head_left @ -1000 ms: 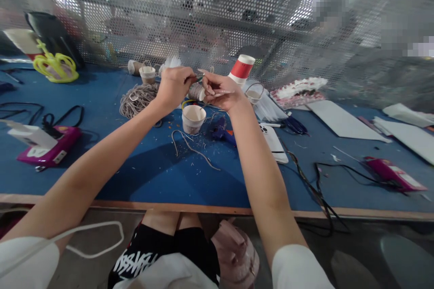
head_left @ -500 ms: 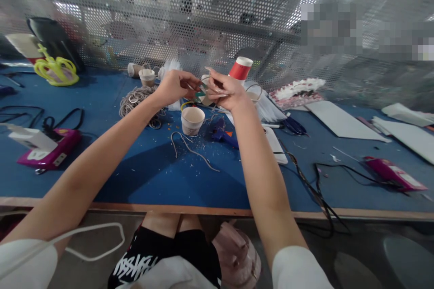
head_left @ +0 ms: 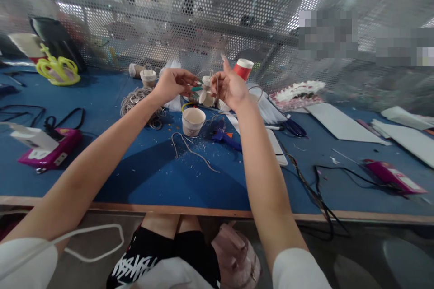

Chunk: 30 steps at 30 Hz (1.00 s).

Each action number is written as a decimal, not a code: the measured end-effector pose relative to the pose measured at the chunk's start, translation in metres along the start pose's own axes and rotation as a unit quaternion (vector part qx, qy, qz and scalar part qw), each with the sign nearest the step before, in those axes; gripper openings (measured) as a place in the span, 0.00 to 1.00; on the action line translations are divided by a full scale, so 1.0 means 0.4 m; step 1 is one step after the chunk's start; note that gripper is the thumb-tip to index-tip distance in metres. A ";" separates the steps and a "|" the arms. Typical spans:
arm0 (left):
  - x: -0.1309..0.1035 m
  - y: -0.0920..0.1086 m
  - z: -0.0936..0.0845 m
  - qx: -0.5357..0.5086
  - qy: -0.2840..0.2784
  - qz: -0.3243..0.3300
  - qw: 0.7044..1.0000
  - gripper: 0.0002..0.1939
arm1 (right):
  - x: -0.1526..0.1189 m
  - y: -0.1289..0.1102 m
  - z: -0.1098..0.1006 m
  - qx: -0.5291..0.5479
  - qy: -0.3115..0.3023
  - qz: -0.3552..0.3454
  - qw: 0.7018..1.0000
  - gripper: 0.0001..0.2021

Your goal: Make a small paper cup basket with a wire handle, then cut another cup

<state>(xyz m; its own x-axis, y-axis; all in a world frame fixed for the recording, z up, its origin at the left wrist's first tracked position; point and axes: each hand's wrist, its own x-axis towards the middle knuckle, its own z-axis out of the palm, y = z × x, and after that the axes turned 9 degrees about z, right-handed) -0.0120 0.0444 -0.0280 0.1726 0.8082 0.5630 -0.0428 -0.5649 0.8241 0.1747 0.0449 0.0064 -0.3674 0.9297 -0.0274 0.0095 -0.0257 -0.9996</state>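
Observation:
My left hand (head_left: 174,86) is closed round a slim teal tool (head_left: 196,88), whose exact kind I cannot make out. Close beside it, my right hand (head_left: 230,85) pinches a thin grey cord (head_left: 217,85) that curves up from the fingertips. Small pale cups (head_left: 206,98) show behind and between the fingers. Nearer to me, an upright cream cup (head_left: 193,122) stands under the hands. A loose length of grey cord (head_left: 198,156) lies in front of this cup, among small scraps.
A heap of grey cord (head_left: 135,101) and a small cup (head_left: 148,77) lie left of my hands. A blue glue gun (head_left: 225,139) rests by my right forearm. Purple power strips (head_left: 50,151), a yellow crown (head_left: 57,70), a red cup (head_left: 243,70) and white boards (head_left: 346,124) surround them.
My right hand has turned and drawn slightly away from the left, its thumb now raised. The teal tool and the pale cups between the hands show more clearly.

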 end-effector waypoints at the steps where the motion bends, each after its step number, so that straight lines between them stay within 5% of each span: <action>1: 0.002 -0.002 -0.001 -0.003 0.009 -0.007 1.000 0.12 | -0.003 -0.001 -0.001 -0.004 0.009 -0.001 1.000 0.30; 7: 0.004 -0.004 -0.005 0.031 0.048 -0.020 0.998 0.12 | -0.006 0.006 -0.003 -0.012 0.026 -0.024 0.999 0.21; 11: -0.001 0.011 -0.012 0.050 0.023 -0.016 0.998 0.13 | 0.000 0.015 -0.010 -0.008 0.047 -0.032 0.998 0.16; 17: -0.003 0.026 -0.017 0.035 -0.054 -0.036 0.997 0.08 | 0.004 0.025 0.000 -0.019 0.021 -0.021 0.999 0.15; 30: 0.000 0.033 -0.019 0.024 -0.040 -0.071 0.996 0.17 | -0.001 0.031 0.025 0.049 -0.071 0.018 0.996 0.20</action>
<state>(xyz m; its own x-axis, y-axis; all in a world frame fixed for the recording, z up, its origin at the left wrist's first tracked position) -0.0199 0.0383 -0.0167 0.2507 0.8660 0.4327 0.0344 -0.4546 0.8900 0.1657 0.0405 -0.0059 -0.4960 0.8666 -0.0554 -0.0633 -0.0997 -0.9930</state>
